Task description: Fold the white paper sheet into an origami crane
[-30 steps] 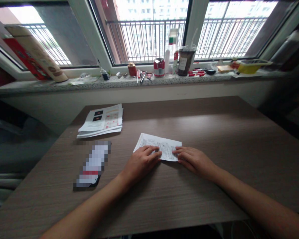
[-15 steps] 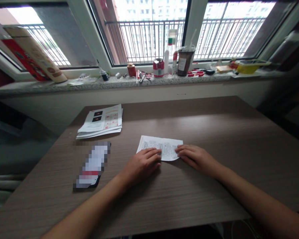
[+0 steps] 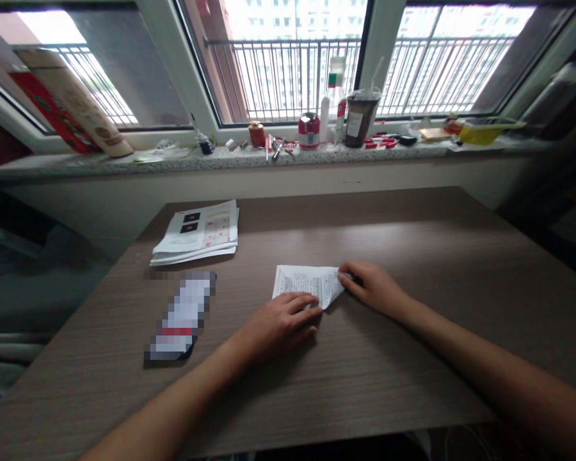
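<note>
A small printed sheet of paper lies on the brown desk in front of me, its right end narrowing to a slanted edge. My left hand rests over the paper's near edge with its fingers stretched out and slightly apart. At the right end, my right hand pinches the paper's corner between thumb and fingers. The left hand's palm side is hidden, and so is the part of the sheet under its fingers.
A stack of printed sheets lies at the desk's back left, with a pixelated phone nearer me. Along the windowsill stand a red can, a bottle, a dark lidded cup with a straw and a yellow container.
My right hand has moved up along the paper's right end and now pinches its corner, which is turned or folded over. My left hand has shifted slightly right and down.
</note>
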A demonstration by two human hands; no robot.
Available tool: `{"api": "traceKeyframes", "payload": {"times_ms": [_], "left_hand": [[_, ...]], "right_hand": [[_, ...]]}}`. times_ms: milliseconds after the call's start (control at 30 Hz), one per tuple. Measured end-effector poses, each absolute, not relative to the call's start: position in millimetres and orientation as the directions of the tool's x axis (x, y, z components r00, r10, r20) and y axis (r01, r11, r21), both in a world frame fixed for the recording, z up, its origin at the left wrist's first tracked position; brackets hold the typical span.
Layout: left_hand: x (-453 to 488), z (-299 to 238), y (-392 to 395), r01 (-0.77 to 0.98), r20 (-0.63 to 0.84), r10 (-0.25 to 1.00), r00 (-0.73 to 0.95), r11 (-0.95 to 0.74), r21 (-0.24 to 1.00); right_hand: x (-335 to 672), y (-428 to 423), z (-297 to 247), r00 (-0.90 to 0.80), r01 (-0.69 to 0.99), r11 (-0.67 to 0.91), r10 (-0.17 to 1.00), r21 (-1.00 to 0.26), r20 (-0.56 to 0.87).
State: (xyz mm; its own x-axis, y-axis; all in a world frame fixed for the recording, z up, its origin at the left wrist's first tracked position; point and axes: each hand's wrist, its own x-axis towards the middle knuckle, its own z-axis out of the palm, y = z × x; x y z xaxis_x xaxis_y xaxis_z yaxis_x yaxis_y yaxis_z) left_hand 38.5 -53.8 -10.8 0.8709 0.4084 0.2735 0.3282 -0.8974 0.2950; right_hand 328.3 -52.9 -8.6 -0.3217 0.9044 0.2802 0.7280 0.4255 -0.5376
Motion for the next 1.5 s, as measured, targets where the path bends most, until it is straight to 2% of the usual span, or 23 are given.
{"api": "traceKeyframes", "payload": {"times_ms": [433,1067,1500], "left_hand": [[38,-12,-53,0.32,0.287,0.412,0.865,-0.892,0.319],[39,-12,-53,0.313,0.294,0.423,0.857,-0.881,0.355],[39,-11,-53,0.329,0.264,0.43,0.864,-0.877,0.35]], "right_hand": [[314,-37,-17,-0.309,0.732,0.416,0.908,-0.539,0.281],[295,-27,-28,-0.229,0.81,0.371,0.914,-0.455,0.336],[292,-26,-26,-0.22,0.86,0.339,0.921,-0.383,0.321]]}}
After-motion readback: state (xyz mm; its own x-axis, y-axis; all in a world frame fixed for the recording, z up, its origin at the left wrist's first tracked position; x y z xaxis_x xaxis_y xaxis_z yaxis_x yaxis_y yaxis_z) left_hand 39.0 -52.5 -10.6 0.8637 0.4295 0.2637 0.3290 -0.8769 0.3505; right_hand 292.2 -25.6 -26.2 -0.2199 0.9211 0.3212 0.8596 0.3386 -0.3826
